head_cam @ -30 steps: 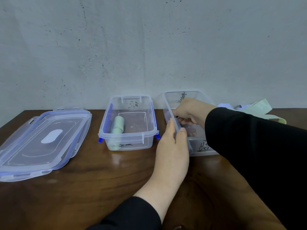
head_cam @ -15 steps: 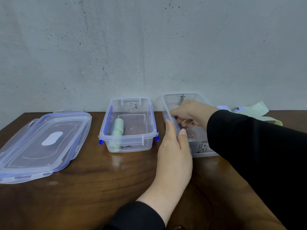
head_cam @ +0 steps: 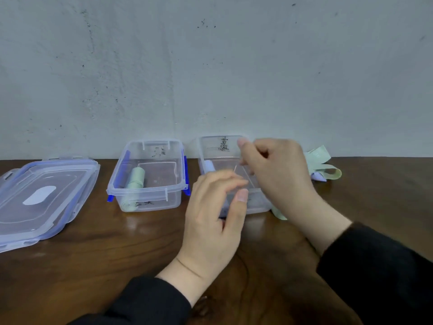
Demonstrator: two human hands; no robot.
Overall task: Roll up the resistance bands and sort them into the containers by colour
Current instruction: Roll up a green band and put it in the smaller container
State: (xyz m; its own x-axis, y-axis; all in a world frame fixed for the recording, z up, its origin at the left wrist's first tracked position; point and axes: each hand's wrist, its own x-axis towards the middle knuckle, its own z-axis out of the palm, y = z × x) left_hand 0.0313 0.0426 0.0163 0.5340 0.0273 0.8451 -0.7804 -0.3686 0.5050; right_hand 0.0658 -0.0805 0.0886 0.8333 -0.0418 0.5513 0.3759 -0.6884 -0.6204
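Observation:
Two clear plastic containers stand by the wall. The left container [head_cam: 174, 195], with blue clips, holds a rolled green band [head_cam: 136, 179]. The right container [head_cam: 219, 143] holds a rolled pale blue band [head_cam: 209, 165] against its left wall. My right hand [head_cam: 278, 174] hovers over the right container with loosely curled fingers and nothing in it. My left hand [head_cam: 215, 216] is at that container's near left corner, fingers spread and blurred. Loose green and pale blue bands [head_cam: 322, 161] lie in a heap to the right of the container.
Stacked clear lids [head_cam: 46, 195] with blue rims lie at the table's left. A strip of green band [head_cam: 278, 213] pokes out under my right wrist. The dark wooden table [head_cam: 105, 254] ends at a grey wall.
My right hand has lifted out of the right container, leaving the pale blue roll inside. My left hand has come off the container's left wall and shifted towards its near corner.

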